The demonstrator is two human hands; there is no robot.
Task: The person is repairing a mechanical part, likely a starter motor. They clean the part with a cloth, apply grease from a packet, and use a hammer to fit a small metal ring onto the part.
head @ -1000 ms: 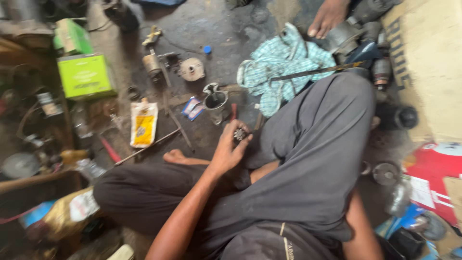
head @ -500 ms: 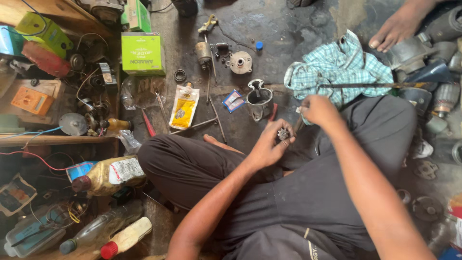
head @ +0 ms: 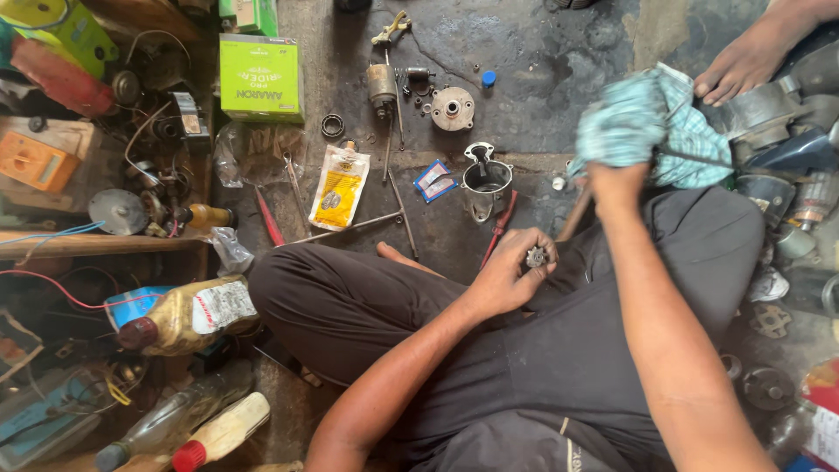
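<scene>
Holding: left hand (head: 507, 278) fingers clamped on small toothed steel pinion gear (head: 536, 257)
Right hand (head: 616, 179): fist closed on teal checked cotton rag (head: 634, 122), beyond gear
Advice: keep gear steady, wipe teeth fully
Nearby: grey metal cup housing (head: 486, 181) just beyond gear

The floor (head: 559, 52) is dark, stained concrete under flat daylight. A cluttered wooden shelf (head: 96, 243) stands at the left edge.
</scene>
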